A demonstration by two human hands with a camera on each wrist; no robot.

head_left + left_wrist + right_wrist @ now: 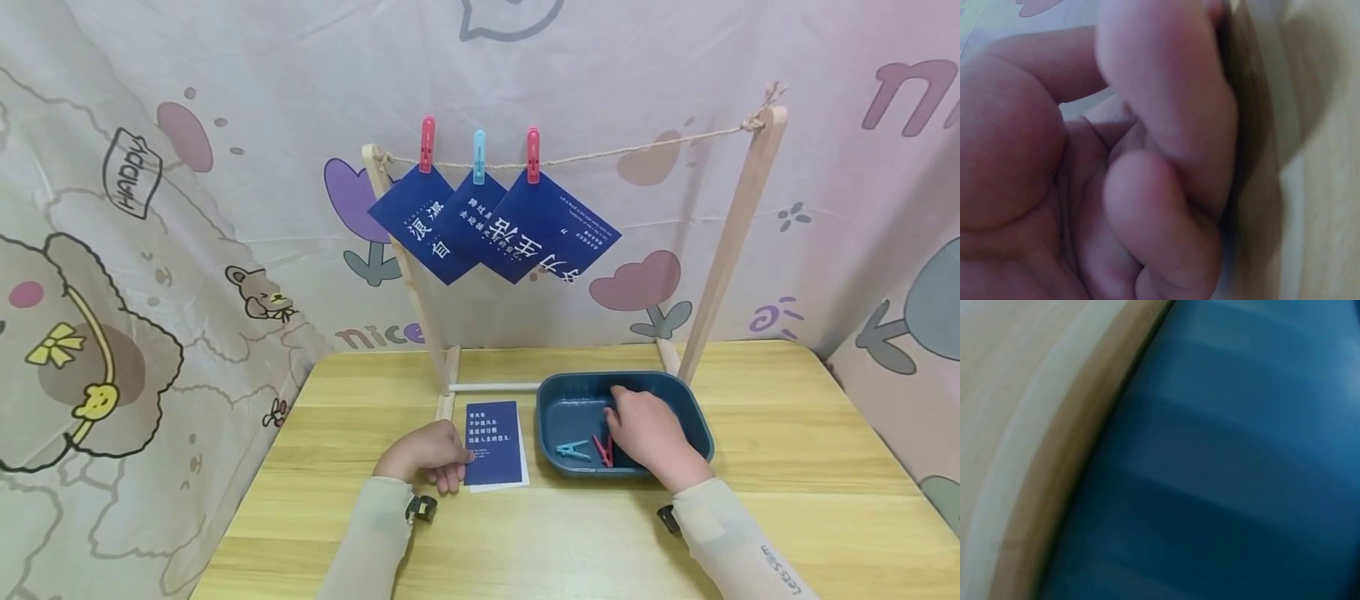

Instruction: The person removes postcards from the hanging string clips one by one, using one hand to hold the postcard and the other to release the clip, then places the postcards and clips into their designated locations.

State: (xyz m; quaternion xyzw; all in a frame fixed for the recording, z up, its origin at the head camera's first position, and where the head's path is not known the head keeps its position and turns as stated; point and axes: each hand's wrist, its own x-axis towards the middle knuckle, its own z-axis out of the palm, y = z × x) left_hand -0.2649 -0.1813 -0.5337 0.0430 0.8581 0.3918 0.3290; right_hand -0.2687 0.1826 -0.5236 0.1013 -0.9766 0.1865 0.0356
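Note:
In the head view my left hand [429, 454] rests on the table with its thumb over the left edge of a dark blue card [491, 442] with white writing. The other fingers curl beside and under that edge; in the left wrist view the curled fingers [1166, 81] fill the picture. A white edge shows beneath the card. My right hand [648, 429] reaches down into a dark blue plastic basin [551, 382], its lower fingers hidden. A red clothespin [603, 451] lies close by that hand, and a light blue clothespin [573, 450] is left of it. I cannot tell whether the right fingers hold anything.
Behind stands a wooden frame [731, 242] with a twine line [637, 148]. Three blue cards [450, 225] hang from it by a red clothespin [427, 146], a light blue one [479, 157] and another red one [533, 156]. The basin overlaps the frame's lower crossbar [495, 387].

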